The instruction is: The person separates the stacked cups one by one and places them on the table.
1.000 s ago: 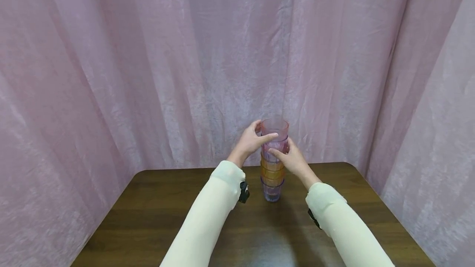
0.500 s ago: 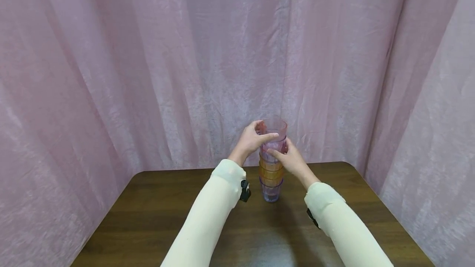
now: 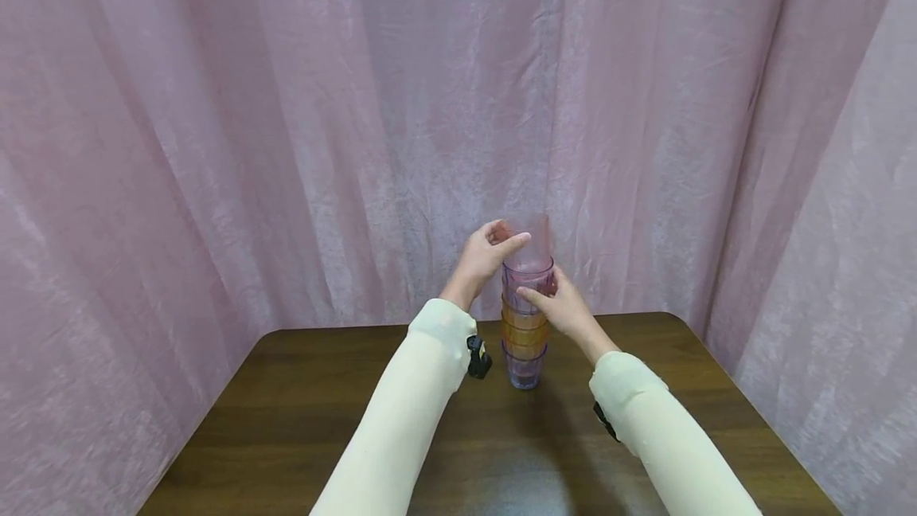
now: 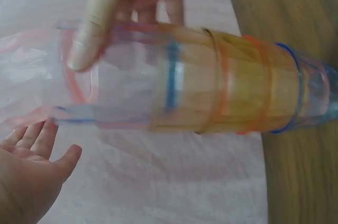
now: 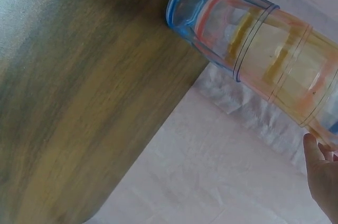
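A stack of nested clear tumblers (image 3: 524, 333) stands upright on the wooden table, with amber and yellow ones in the middle and a bluish one (image 5: 185, 10) at the bottom. My left hand (image 3: 481, 257) holds the pink-tinted top tumbler (image 3: 533, 241), which sits raised above the one below and looks blurred. Its lower end is still inside the purple-rimmed tumbler (image 3: 528, 281). My right hand (image 3: 562, 309) grips that purple-rimmed tumbler, thumb in front and fingers behind. In the left wrist view, the right thumb (image 4: 87, 44) lies across the wall near its rim.
The brown wooden table (image 3: 344, 404) spreads under both arms, its far edge just behind the stack. A pink curtain (image 3: 458, 102) hangs right behind the table and along both sides.
My left hand has moved up with the pink tumbler, drawing it partly out of the stack. The right hand and the rest of the stack have stayed nearly still.
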Demonstrator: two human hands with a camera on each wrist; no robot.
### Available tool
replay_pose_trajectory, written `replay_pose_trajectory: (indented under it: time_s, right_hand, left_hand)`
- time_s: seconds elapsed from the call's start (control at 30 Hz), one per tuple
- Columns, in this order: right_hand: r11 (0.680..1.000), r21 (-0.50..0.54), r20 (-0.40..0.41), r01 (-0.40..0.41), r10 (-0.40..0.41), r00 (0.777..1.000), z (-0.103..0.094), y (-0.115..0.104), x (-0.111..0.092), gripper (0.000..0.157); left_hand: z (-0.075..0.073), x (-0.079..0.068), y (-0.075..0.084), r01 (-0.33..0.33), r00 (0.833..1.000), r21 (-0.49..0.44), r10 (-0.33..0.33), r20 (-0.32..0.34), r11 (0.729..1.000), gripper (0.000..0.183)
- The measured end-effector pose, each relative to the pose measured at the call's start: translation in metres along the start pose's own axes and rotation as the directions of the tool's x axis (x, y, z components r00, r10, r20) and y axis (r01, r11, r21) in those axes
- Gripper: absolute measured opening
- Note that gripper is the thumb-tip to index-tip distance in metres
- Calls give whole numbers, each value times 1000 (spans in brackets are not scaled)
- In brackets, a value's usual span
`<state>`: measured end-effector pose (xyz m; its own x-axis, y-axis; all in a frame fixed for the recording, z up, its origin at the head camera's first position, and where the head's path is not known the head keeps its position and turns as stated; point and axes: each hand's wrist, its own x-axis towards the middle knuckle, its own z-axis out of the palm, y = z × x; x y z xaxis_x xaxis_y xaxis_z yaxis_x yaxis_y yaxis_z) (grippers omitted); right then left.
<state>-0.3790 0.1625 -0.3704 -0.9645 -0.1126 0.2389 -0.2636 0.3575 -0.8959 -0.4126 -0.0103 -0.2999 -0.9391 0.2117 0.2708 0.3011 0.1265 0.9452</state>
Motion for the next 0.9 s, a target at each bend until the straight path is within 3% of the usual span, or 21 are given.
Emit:
replay_pose_trajectory:
  time_s: [0.3, 0.6, 0.73, 0.9]
  right_hand:
    - [1000, -4, 2, -2, 2, 1000, -2, 2, 1, 86]
    - [1000, -6, 6, -11, 11, 1000, -5, -2, -1, 84]
    - [1000, -16, -3, -9, 9, 1000, -7, 5, 2, 87]
    - [1000, -23, 0, -16, 16, 1000, -9, 9, 3, 93]
  left_hand:
    - [-10, 3, 18, -43, 999, -12, 43, -17, 999, 84]
    - [-38, 4, 42, -118, 992, -36, 116, -58, 992, 83]
    - [-56, 4, 40, -122, 988, -7, 121, -93, 992, 83]
    - [-79, 2, 28, -90, 986, 15, 91, -141, 996, 82]
